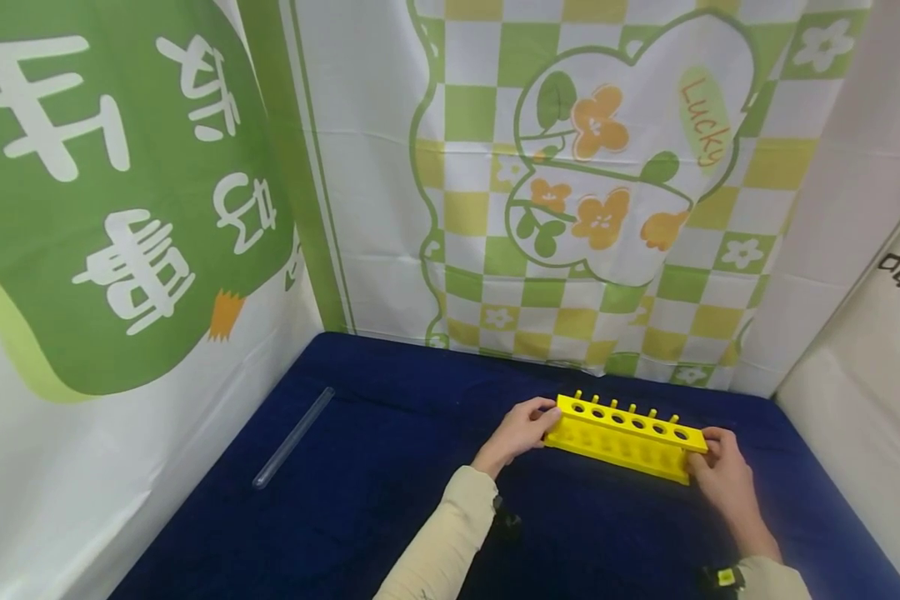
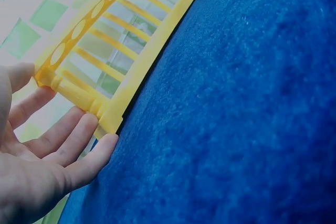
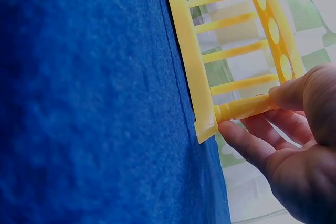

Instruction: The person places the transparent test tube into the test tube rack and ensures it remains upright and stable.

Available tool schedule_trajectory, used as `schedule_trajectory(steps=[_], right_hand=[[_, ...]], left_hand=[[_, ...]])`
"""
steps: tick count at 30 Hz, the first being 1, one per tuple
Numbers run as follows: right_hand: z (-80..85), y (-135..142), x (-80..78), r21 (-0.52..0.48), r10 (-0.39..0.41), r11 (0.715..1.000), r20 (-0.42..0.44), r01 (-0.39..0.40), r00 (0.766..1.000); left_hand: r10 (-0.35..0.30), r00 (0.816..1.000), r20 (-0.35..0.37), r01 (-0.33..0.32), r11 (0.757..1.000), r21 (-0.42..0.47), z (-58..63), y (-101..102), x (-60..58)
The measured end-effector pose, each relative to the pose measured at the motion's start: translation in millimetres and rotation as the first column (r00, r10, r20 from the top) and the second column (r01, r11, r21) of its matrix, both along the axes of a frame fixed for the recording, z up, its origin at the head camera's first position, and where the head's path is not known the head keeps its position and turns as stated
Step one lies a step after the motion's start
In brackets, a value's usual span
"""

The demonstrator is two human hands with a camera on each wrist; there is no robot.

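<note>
In the head view, the yellow rack (image 1: 618, 442) stands upright on the right of the blue tabletop (image 1: 390, 467), toward the far side, with a hand at each end; its six round holes (image 1: 617, 417) hold nothing, and the clear tube (image 1: 294, 438), apparently empty too, lies well apart at the left, where a knock could set it rolling. The left wrist view shows the left hand (image 1: 521, 433) loosely spread, gripping the rack with thumb at the top corner and fingertips against the left end post (image 2: 76, 94), a light hold that might slip if the rack were lifted. In the right wrist view, the right hand (image 1: 727, 479) pinches the right end post (image 3: 247, 107) between thumb and fingers; uneven pulling could tilt the rack, and whether its base is slightly raised I cannot tell
</note>
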State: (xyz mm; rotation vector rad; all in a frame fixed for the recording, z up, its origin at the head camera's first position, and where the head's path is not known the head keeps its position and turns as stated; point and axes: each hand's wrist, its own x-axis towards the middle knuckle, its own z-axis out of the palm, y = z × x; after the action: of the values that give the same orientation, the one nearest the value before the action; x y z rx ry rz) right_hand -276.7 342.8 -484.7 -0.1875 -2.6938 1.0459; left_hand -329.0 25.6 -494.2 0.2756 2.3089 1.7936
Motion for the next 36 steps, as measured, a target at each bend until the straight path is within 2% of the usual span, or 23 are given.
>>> schedule_trajectory(steps=[16, 25, 36], right_hand=[[-7.7, -3.4, -2.1, 0.005, -0.01, 1.0, -0.014, 0.01, 1.0], [-4.5, -4.4, -2.2, 0.002, 0.003, 1.0, -0.01, -0.003, 1.0], [-3.8, -12.2, -2.5, -0.004, -0.023, 1.0, -0.002, 0.023, 1.0]], left_hand=[[-0.021, 1.0, -0.003, 0.021, 1.0, 0.007, -1.4, -8.4, -0.5], [-0.027, 1.0, -0.005, 0.027, 0.999, 0.019, 0.6, -10.4, -1.3], [-0.043, 0.999, -0.013, 0.043, 0.999, 0.022, -0.3, -15.8, -4.1]])
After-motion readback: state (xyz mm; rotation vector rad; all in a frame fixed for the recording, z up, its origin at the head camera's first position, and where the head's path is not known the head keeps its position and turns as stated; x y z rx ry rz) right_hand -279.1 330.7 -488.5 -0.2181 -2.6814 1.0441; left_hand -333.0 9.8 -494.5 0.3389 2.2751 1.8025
